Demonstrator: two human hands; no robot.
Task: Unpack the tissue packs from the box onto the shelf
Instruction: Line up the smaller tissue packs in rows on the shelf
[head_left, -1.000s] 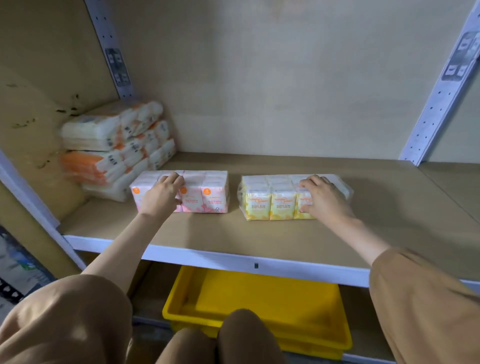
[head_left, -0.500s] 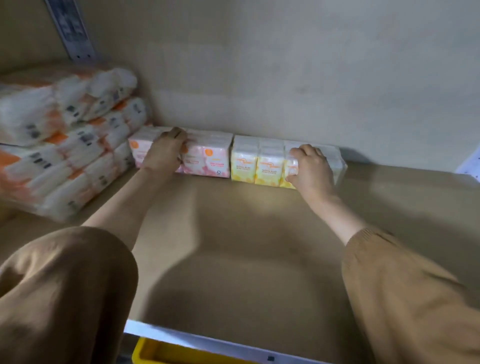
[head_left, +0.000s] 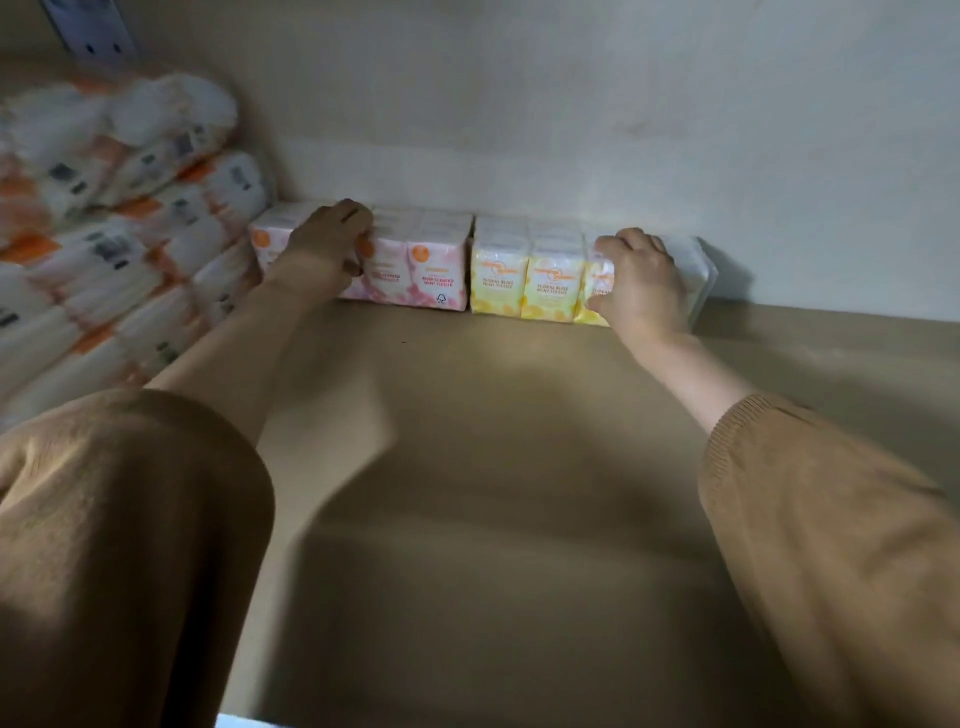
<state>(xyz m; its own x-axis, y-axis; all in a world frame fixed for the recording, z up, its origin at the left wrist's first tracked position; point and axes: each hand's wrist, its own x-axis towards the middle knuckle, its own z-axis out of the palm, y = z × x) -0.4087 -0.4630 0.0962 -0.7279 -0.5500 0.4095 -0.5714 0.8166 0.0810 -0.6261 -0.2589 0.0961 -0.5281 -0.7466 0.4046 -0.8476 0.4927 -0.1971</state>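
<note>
At the far back of the shelf, left hand: the left hand (head_left: 324, 254) lies on the left part of a pink plastic-wrapped block of mini tissue packs (head_left: 426, 265). Its fingers are curled over the top and its thumb is on the front face, so it grips the block.
Right hand: the right hand (head_left: 641, 283) clamps the right end of a yellow plastic-wrapped block of mini tissue packs (head_left: 524, 280) in the same way, fingers over the top and thumb in front.
Tissue blocks: both stand on the tan wooden shelf board (head_left: 493, 467), the pink one on the left and the yellow one on the right, with their inner ends touching.
Long axis: each block runs left to right along the pale back wall (head_left: 571, 130). They look to be against it, though the rear edge is hidden.
Key relation: each hand is already on its own block, so neither has to reach across. Judging by this, what remains is a last nudge far-ward or simply letting go and drawing back toward the near edge.
Left neighbour: a blurred stack of large orange-and-white soft tissue bundles (head_left: 119, 234) sits just beside the pink block's left end.
Box: not in view.
Sleeves: loose tan knit sleeves (head_left: 831, 545) fill the near corners.
</note>
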